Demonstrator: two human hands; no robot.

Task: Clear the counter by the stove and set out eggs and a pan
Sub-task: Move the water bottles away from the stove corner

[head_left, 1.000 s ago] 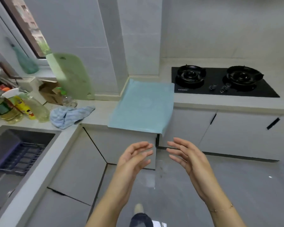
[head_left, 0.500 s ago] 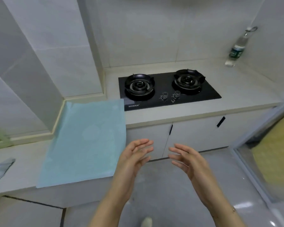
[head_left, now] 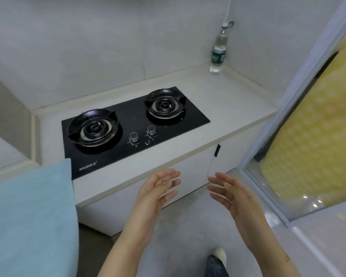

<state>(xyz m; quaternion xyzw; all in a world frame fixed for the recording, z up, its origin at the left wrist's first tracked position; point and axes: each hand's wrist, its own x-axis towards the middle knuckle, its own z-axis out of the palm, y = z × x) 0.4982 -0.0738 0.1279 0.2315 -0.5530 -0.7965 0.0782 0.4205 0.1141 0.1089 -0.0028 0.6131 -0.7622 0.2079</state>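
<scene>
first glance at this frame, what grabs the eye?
The black two-burner gas stove set into the pale counter, mid-frame. Below it, the left hand and right hand, open, palms facing, holding nothing. A light blue mat fills the lower left; a clear bottle stands in the far corner.

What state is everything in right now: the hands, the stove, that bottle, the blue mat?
Left hand: open, empty.
Right hand: open, empty.
Stove: both burners unlit, nothing on them.
Bottle: upright in the counter's far corner.
Blue mat: flat on the counter left of the stove.
</scene>
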